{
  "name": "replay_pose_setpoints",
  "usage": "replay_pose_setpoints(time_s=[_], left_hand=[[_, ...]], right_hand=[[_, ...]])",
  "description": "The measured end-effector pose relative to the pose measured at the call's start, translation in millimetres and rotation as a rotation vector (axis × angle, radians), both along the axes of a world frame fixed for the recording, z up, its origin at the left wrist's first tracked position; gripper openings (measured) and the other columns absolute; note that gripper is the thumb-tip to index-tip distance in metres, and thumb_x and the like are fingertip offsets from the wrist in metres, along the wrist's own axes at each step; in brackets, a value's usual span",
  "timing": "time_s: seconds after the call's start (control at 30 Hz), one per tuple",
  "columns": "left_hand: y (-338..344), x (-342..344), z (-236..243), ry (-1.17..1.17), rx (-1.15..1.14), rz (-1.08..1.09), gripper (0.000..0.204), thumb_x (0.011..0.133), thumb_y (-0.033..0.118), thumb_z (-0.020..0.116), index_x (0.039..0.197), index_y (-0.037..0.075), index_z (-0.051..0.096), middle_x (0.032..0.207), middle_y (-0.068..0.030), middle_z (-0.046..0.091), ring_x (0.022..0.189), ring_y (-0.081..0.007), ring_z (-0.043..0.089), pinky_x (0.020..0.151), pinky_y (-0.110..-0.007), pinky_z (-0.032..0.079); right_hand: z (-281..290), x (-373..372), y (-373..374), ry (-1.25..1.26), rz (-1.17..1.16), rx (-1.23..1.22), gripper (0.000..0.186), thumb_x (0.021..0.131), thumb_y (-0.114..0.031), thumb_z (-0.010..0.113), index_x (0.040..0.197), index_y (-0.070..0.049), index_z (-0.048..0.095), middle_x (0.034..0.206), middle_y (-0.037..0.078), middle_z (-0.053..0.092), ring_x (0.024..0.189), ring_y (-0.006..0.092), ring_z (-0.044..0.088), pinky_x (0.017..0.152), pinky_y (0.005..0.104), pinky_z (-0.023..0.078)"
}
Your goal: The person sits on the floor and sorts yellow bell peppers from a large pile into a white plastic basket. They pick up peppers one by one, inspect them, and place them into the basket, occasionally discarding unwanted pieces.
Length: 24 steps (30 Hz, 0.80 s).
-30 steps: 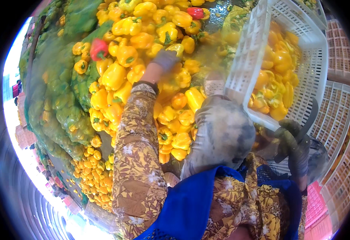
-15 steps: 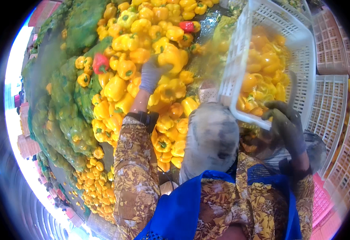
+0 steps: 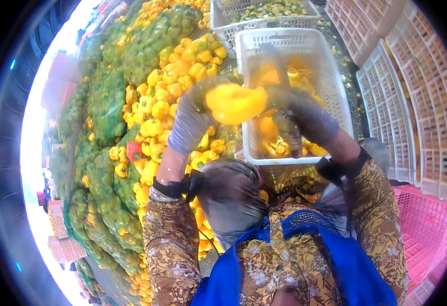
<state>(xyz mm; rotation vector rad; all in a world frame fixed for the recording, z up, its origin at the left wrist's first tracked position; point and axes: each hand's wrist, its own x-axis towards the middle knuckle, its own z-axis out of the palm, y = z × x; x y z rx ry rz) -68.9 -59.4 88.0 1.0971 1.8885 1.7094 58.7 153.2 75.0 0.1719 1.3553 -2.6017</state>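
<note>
My left hand (image 3: 190, 116), in a pale glove, grips a large yellow bell pepper (image 3: 236, 103) over the near left side of the white crate (image 3: 341, 86). My gloved right hand (image 3: 310, 116) is closed at the pepper's right side, above the crate. From it a dark, blurred blade, apparently a knife (image 3: 279, 66), points away from me; its handle is hidden. Yellow pepper pieces (image 3: 279, 149) lie inside the crate below. To the left, a heap of whole yellow peppers (image 3: 159, 109) includes a red pepper (image 3: 133, 151).
Green net sacks of peppers (image 3: 103, 115) are piled along the left. Another white crate (image 3: 223, 25) with pale green scraps stands beyond the nearer one. Stacked pale crates (image 3: 392, 112) line the right, with a pink crate (image 3: 422, 224) near my right elbow.
My left hand has lifted a yellow pepper off the heap and brought it rightward to the crate. My right hand has moved inward to meet it. The view has turned rightward.
</note>
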Motion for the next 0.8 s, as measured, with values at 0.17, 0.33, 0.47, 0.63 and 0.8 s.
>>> replay_pose_setpoints(time_s=[0.17, 0.33, 0.47, 0.63, 0.8], left_hand=[[34.7, 25.9, 5.1, 0.449, -0.144, 0.020, 0.055, 0.074, 0.003, 0.073, 0.125, 0.004, 0.051, 0.129, -0.0127, 0.052, 0.117, -0.0228, 0.051, 0.100, -0.035, 0.039], [43.5, 62.5, 0.7, -0.496, 0.020, -0.004, 0.059, 0.081, 0.003, 0.064, 0.135, 0.000, 0.040, 0.129, -0.0128, 0.052, 0.117, -0.0193, 0.051, 0.099, -0.033, 0.042], [42.2, 73.6, -18.2, -0.780, 0.173, -0.136, 0.063, 0.079, 0.008, 0.067, 0.134, -0.002, 0.038, 0.126, -0.0114, 0.053, 0.113, -0.0193, 0.053, 0.097, -0.031, 0.044], [40.4, 76.9, -17.9, -0.587, -0.129, -0.050, 0.076, 0.073, 0.024, 0.077, 0.135, 0.002, 0.039, 0.123, -0.0062, 0.054, 0.110, -0.0157, 0.053, 0.096, -0.029, 0.043], [26.6, 65.1, -24.9, -0.619, -0.217, -0.054, 0.064, 0.076, 0.017, 0.074, 0.131, 0.002, 0.044, 0.119, -0.0064, 0.057, 0.107, -0.0143, 0.055, 0.092, -0.028, 0.045]], right_hand=[[-9.4, 14.0, 16.6, 0.130, -0.125, 0.008, 0.047, 0.083, -0.028, 0.066, 0.120, -0.002, 0.054, 0.060, -0.004, 0.047, 0.048, 0.0060, 0.045, 0.046, 0.0193, 0.039], [-11.7, 15.6, 19.1, 0.302, -0.337, 0.181, 0.047, 0.079, -0.021, 0.070, 0.118, 0.000, 0.056, 0.084, 0.003, 0.059, 0.072, 0.0089, 0.056, 0.065, 0.0227, 0.048], [-26.8, 13.7, 19.2, 0.337, -0.330, 0.360, 0.047, 0.077, -0.016, 0.071, 0.119, 0.000, 0.055, 0.106, 0.006, 0.063, 0.092, 0.0104, 0.058, 0.080, 0.0252, 0.049], [-27.1, 18.1, 16.4, 0.458, -0.183, 0.706, 0.053, 0.076, -0.018, 0.073, 0.123, -0.004, 0.052, 0.106, 0.005, 0.062, 0.091, 0.0123, 0.059, 0.080, 0.0263, 0.049], [-31.1, 10.9, 12.3, 0.669, -0.158, 1.199, 0.065, 0.067, -0.015, 0.074, 0.126, -0.010, 0.050, 0.106, 0.012, 0.058, 0.084, 0.0289, 0.063, 0.072, 0.0359, 0.052]])
